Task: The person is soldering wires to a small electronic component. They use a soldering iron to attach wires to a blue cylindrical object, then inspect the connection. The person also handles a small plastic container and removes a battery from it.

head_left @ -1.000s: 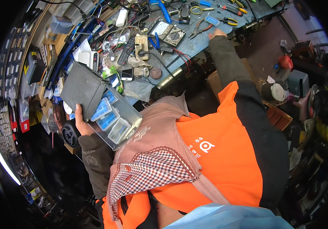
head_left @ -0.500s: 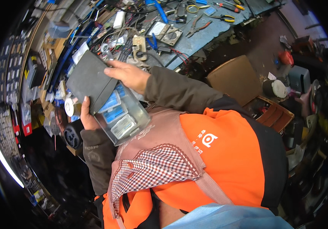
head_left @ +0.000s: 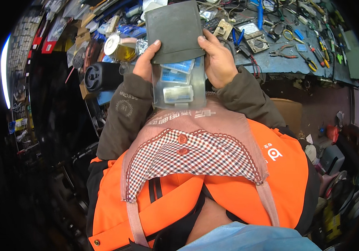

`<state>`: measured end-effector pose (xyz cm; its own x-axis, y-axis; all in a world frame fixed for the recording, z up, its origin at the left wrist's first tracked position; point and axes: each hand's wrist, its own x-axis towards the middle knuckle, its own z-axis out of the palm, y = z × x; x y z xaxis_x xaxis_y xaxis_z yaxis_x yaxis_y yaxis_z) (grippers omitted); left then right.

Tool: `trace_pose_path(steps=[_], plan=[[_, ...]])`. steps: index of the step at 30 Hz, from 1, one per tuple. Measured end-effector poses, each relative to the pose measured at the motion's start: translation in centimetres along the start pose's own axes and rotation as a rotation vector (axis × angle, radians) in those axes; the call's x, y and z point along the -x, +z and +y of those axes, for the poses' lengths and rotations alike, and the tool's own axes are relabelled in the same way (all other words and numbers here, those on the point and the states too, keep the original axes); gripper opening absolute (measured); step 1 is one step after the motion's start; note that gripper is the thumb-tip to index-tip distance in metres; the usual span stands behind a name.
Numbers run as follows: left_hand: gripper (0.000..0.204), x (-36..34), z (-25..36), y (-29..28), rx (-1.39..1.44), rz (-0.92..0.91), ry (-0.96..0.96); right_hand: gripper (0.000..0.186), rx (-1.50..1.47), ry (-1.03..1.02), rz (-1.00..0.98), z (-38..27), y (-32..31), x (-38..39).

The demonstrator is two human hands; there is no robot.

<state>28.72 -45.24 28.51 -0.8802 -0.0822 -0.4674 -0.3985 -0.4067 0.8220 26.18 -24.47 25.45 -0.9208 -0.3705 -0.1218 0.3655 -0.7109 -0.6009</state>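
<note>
In front of my chest is a clear plastic box [head_left: 199, 90] with a flat dark grey cover [head_left: 174, 31] over its far part. Through the uncovered near part show small clear cases with blue contents [head_left: 175, 77] and a paler case [head_left: 178, 94]. My left hand [head_left: 147, 60] grips the left side, its thumb on the grey cover's edge. On the opposite side my right hand [head_left: 220, 62] is closed round the edge, thumb up at the cover. Most fingers of both hands are hidden beneath or behind the box.
Beyond the box runs a cluttered blue-grey workbench [head_left: 267, 62]. Red-handled pliers [head_left: 283, 52], yellow-handled cutters [head_left: 310, 63] and an analog multimeter [head_left: 256, 41] lie at its right. To the left stand an amber jar [head_left: 125, 52] and a black cylindrical object [head_left: 101, 78].
The box and both hands have swung from a slant at the left to an upright position near the middle, as my view turned. The right hand has moved from atop the cover to its side edge.
</note>
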Motion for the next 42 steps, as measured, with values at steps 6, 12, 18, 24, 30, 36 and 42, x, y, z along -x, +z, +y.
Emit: trace_pose_path(steps=[6,12,18,24,30,36,42], plan=[[0.054,2.6,0.5,-0.9,0.015,-0.029,-0.107,0.072,0.156,0.117,0.001,1.4,-0.7,1.5],[0.068,8.6,-1.9,-5.6,-0.149,-0.210,-0.226,0.080,0.370,0.435,-0.218,0.4,-4.1,6.4],[0.062,8.0,-1.9,-6.2,-0.004,-0.142,-0.077,0.087,0.225,0.499,-0.268,0.7,-2.7,5.1],[0.065,5.7,-1.7,-5.7,-0.205,-0.061,-0.095,0.073,0.182,0.431,-0.165,1.7,-0.9,3.9],[0.087,0.8,-0.5,-11.1,-0.683,0.071,-0.057,0.054,0.197,0.355,-0.025,2.0,-4.4,3.2],[0.080,-4.9,4.9,-28.7,-1.501,0.947,0.172,0.060,0.270,0.241,0.050,1.4,-3.1,2.1],[0.088,-10.0,3.5,-37.3,-1.705,1.276,0.152,0.074,0.401,0.152,0.056,0.6,0.4,-3.6]])
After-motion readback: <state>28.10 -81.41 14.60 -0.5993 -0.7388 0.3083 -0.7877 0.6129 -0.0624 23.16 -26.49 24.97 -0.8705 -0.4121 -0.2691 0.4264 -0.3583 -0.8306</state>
